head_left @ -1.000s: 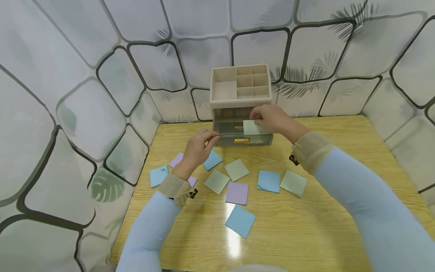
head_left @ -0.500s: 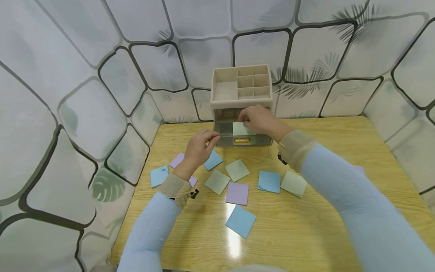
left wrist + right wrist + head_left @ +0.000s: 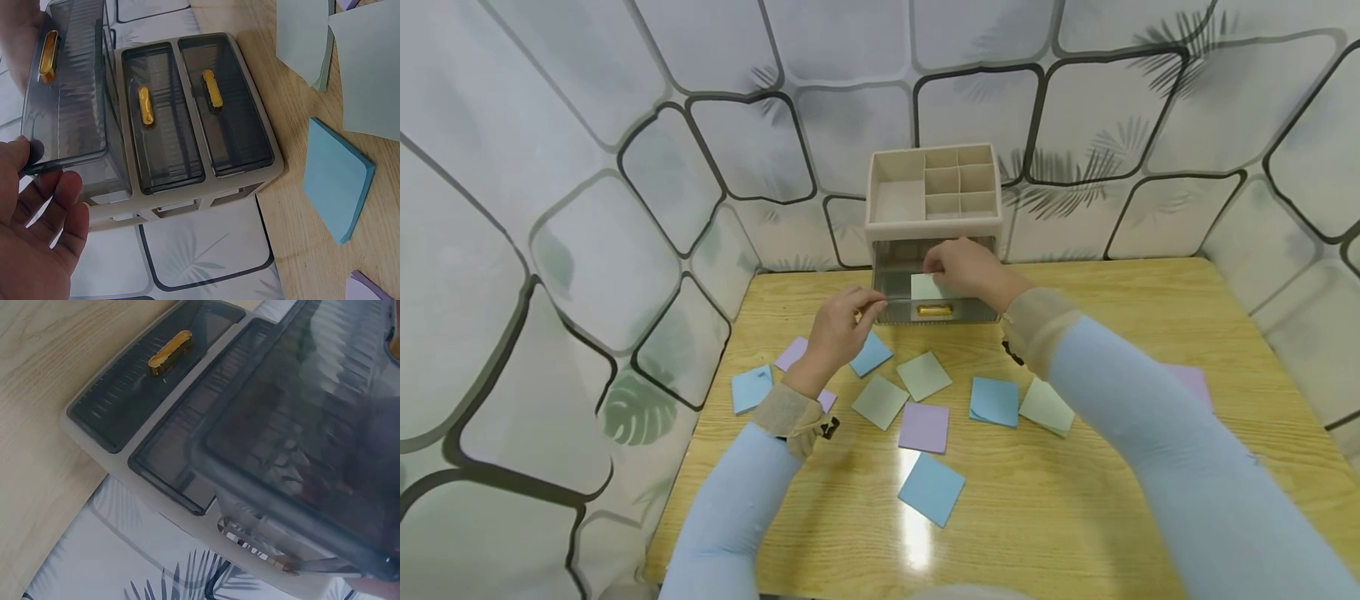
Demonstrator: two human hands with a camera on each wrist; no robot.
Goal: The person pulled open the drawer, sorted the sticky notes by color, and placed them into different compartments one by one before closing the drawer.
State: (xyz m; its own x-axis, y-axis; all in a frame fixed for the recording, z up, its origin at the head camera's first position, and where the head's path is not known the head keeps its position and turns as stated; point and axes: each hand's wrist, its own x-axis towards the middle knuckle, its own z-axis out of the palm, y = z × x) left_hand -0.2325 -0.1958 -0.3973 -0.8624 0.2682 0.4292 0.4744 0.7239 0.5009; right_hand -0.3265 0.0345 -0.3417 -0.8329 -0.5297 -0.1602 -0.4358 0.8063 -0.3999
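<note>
A small desk organizer (image 3: pixel 934 227) with a cream frame stands at the back of the table, its top clear grey drawer (image 3: pixel 891 312) pulled out. With thumb and fingers, my left hand (image 3: pixel 838 325) grips the drawer's front corner; the left wrist view shows the thumb (image 3: pixel 17 150) on its front. My right hand (image 3: pixel 966 268) reaches into the drawer from above and pinches a pale green sticky note pad (image 3: pixel 923 287). The pad's right part is hidden behind the fingers. In the right wrist view, the drawer (image 3: pixel 281 444) fills the foreground and covers most of the hand.
Sticky note pads lie about the wooden table (image 3: pixel 1037 517): blue (image 3: pixel 931 489), purple (image 3: pixel 923 427), green (image 3: pixel 880 401) and several more. A purple pad (image 3: pixel 1191 383) is partly behind the right sleeve. Two lower drawers (image 3: pixel 165 119) are closed. A patterned wall (image 3: pixel 850 117) rises behind.
My right hand has moved left and slightly down, taking the green sticky note pad further into the drawer. The left hand stays at the drawer's corner.
</note>
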